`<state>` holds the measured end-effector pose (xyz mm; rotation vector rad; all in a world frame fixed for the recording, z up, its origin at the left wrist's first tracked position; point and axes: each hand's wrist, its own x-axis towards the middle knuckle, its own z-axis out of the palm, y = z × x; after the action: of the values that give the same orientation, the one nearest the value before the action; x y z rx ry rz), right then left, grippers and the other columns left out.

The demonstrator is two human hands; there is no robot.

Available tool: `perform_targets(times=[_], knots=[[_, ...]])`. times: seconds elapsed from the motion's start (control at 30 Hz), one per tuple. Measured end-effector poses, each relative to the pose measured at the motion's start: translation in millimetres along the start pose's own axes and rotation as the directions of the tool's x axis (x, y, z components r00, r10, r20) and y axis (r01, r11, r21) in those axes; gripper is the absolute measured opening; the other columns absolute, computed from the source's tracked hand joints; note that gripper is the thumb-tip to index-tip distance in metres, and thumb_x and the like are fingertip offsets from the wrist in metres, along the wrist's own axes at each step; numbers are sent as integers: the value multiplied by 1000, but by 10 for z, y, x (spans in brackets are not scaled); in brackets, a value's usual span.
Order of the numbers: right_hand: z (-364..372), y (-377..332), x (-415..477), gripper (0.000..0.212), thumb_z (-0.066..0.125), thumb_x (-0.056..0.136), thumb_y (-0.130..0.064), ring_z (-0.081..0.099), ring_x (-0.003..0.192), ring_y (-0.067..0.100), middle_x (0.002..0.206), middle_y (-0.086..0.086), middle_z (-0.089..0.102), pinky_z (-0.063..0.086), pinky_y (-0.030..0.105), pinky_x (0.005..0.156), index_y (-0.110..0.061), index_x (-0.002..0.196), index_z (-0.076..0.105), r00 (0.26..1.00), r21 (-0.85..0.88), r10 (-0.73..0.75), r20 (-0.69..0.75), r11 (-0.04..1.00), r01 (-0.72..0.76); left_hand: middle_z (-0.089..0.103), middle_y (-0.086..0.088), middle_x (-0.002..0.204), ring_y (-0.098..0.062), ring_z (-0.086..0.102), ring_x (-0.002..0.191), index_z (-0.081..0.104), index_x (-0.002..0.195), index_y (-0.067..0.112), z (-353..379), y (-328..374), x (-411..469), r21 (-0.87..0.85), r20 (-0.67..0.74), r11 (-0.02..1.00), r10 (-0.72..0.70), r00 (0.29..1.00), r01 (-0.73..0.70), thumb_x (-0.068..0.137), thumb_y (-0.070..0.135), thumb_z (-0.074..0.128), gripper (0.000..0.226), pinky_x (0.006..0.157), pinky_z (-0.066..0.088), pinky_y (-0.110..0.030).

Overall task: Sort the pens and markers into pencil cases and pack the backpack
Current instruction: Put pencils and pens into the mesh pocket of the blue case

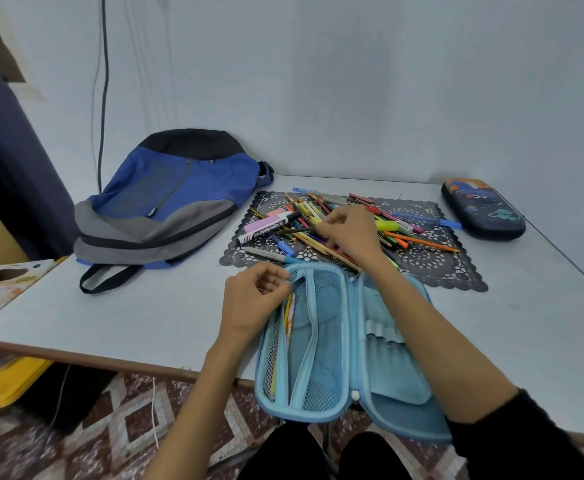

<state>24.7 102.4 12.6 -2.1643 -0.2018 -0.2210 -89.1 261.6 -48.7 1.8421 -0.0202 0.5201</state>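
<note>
Now the right hand (351, 233) pinches a dark pen (295, 231) in the pile (387, 225), its length running leftward. The left hand (254, 299) pinches the open case (404, 417) at its mesh pocket, just below the pile. The backpack (165, 202) lies left. The right palm hides the pens beneath.

A white rectangular table (145, 317) is standing against a pale wall, and a black lace-patterned placemat (432, 268) is lying flat on it. A dark cable (103, 98) is hanging down the wall beside a navy blue curtain (3, 150). A colourfully printed cardboard box (3, 289) is sitting at the table's left edge, above a yellow plastic object (3, 382). A thin white cord (153, 410) is trailing over the maroon-and-white patterned tile floor (110, 438).
</note>
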Motion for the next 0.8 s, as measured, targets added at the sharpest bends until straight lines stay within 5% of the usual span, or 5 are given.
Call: perform_targets(times=[0.1, 0.27, 0.47, 0.63, 0.8], knots=[[-169, -66, 1, 8, 65, 88, -2, 66, 68, 19, 81, 9, 69, 55, 23, 52, -4, 95, 69, 998, 445, 10, -69, 895, 22, 70, -3, 72, -7, 59, 64, 74, 83, 12, 2, 4, -6, 4, 4, 1000, -3, 1000, 3, 77, -3, 71, 16, 65, 52, -21], [-305, -179, -22, 12, 62, 89, -3, 62, 59, 16, 80, 6, 63, 56, 26, 54, -7, 100, 65, 972, 639, 27, -232, 758, 132, 70, -2, 72, -7, 59, 64, 74, 83, 13, -7, -6, 1, 6, 7, 1000, 0, 1000, 0, 76, 0, 72, 15, 65, 52, -22], [-222, -120, -182, 9, 68, 84, 2, 65, 53, 17, 74, 13, 67, 60, 27, 58, 0, 93, 65, 969, 509, 62, 238, 842, -179, 69, -3, 71, -10, 59, 61, 70, 96, 21, 7, 14, -3, 14, -11, 1000, -10, 1000, 11, 76, 3, 71, 26, 66, 54, -27], [-57, -59, -321, 10, 67, 83, 7, 68, 56, 22, 65, 14, 69, 59, 26, 56, 5, 92, 63, 907, 465, 118, 404, 828, -315, 69, -3, 71, -14, 60, 60, 66, 101, 23, 8, 41, -2, 18, -28, 1000, 0, 1000, 1, 76, 4, 69, 32, 67, 54, -33], [14, -73, -435, 12, 65, 83, 10, 71, 61, 23, 73, 15, 70, 59, 25, 58, 4, 92, 60, 787, 376, 142, 600, 819, -434, 68, -1, 70, -10, 60, 61, 61, 103, 22, 7, 64, -6, 28, -42, 999, 20, 999, -19, 78, 3, 71, 33, 64, 51, -24]])
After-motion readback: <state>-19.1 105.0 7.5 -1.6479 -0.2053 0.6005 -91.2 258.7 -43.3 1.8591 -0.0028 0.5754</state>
